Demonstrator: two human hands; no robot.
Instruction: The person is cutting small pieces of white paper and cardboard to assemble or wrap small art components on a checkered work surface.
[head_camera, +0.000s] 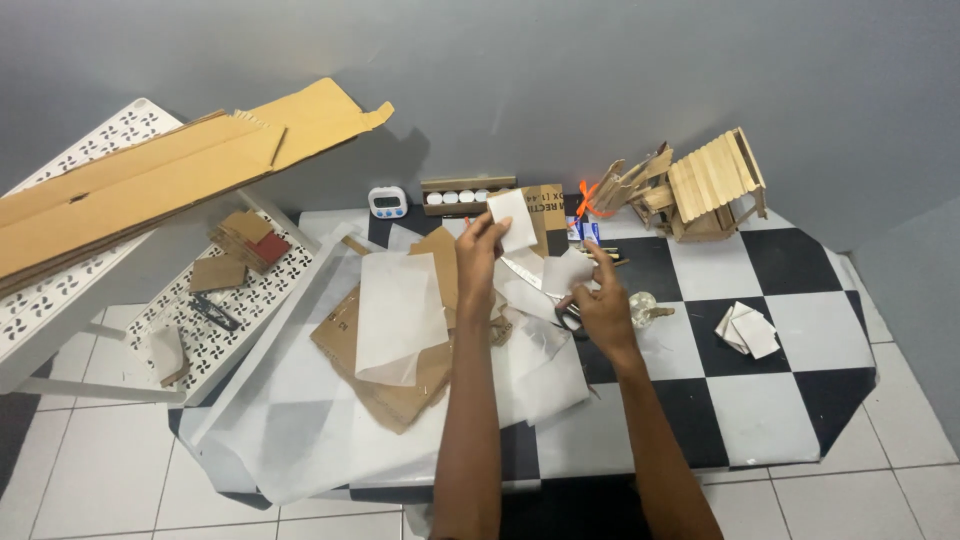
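left hand (478, 250) fingers pinch a white paper piece (513, 219) at its lower edge; right hand (603, 305) fingers grip scissors (572, 318), blade running toward the paper.

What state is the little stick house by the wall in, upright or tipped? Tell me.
Tipped. The stick house leans to one side, its slatted roof slanting steeply rather than sitting level on the checkered table.

On the table (760, 400), sheets of paper (400, 320) lie over flattened cardboard (400, 395) at the left. Left hand (478, 255) holds a paper piece (515, 220) above them; right hand (603, 305), with scissors (570, 318), is just right of it. Folded papers (748, 328) lie further right. Stick house (710, 185) stands behind, timer (387, 202) behind left
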